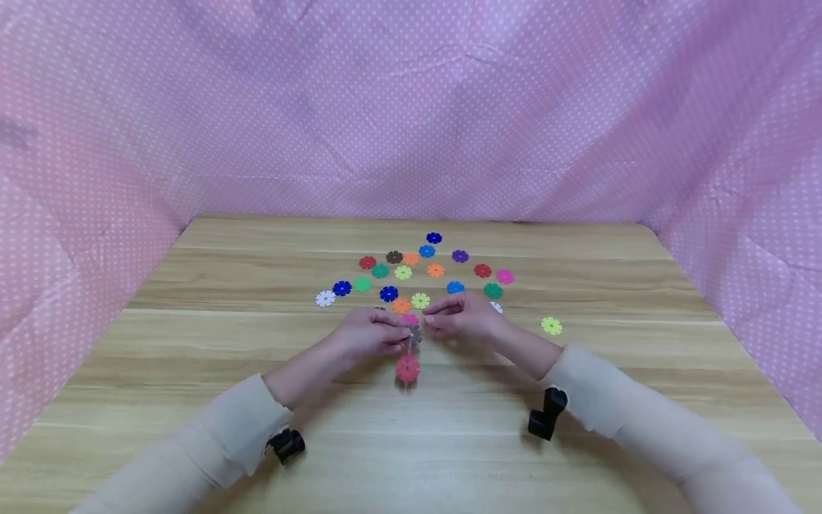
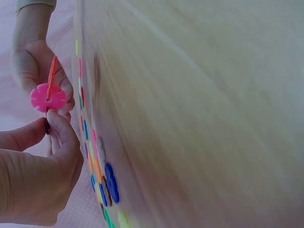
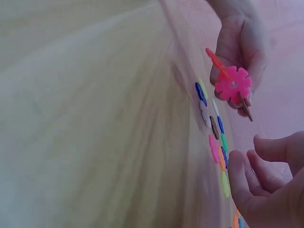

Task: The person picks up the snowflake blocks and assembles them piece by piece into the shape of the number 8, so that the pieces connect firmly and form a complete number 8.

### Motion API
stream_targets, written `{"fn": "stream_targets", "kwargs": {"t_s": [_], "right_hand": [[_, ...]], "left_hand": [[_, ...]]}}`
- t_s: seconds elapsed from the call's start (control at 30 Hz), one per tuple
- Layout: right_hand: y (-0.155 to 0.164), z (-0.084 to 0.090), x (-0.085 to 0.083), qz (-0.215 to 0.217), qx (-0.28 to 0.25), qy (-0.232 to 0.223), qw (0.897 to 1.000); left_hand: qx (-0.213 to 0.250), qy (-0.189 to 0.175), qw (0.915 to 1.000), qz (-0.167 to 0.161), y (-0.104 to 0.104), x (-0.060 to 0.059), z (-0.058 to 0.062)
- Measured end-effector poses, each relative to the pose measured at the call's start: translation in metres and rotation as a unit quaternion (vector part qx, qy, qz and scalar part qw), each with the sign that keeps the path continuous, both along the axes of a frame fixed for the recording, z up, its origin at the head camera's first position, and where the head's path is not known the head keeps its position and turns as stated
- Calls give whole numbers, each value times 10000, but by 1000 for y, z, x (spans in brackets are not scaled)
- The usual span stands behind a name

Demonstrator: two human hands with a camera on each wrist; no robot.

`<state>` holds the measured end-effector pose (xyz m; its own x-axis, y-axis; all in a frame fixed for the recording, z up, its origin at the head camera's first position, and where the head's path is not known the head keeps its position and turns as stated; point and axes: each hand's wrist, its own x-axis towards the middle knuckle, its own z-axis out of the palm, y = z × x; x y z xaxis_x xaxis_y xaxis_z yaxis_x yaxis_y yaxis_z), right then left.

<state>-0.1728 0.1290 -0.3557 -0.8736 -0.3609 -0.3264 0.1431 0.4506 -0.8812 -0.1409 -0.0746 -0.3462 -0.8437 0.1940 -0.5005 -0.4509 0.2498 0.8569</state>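
Observation:
My left hand pinches a small assembly of slotted plastic discs just above the wooden table. A brown disc sits between thumb and forefinger, joined to a pink disc and a red disc that hangs lowest. In the left wrist view the left hand grips the dark disc edge. My right hand hovers just right of the assembly. In the right wrist view the right hand has loosely curled fingers that hold nothing, a small gap from the pink disc.
Several loose coloured discs lie scattered beyond the hands, among them a white disc on the left and a yellow-green disc on the right. Pink dotted cloth walls in the table on three sides.

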Motion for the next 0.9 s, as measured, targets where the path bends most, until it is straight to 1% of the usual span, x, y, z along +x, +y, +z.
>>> {"fn": "stream_targets", "kwargs": {"t_s": [0.07,0.13,0.2,0.3,0.4,0.6,0.67,0.83,0.9], "right_hand": [[-4,1,-6,197,315,351,9987],[-9,-1,-12,432,664,727,9942],[-13,-2,-16,671,988,1091,9868],[-20,-5,-18,924,1349,1536,9745],[-26,-5,-15,961,1556,1759,9673],[-39,-6,-12,902,1899,2089,9551],[-40,-6,-13,870,1909,2123,9544],[-36,-7,-13,599,1619,1911,9663],[-34,-7,-13,476,1408,1826,9719]], "left_hand": [[-15,82,10000,-14,-4,-2,3],[-58,176,9998,-77,-8,-3,5],[-140,294,9994,-120,-13,-3,6],[-229,328,9992,-94,-20,-3,5],[-214,330,9992,-9,-27,-3,4],[-193,260,9993,159,-36,-2,1],[-246,257,9993,147,-37,-3,2],[-433,317,9985,114,-36,-4,2],[-457,326,9983,126,-35,-4,2]]}}
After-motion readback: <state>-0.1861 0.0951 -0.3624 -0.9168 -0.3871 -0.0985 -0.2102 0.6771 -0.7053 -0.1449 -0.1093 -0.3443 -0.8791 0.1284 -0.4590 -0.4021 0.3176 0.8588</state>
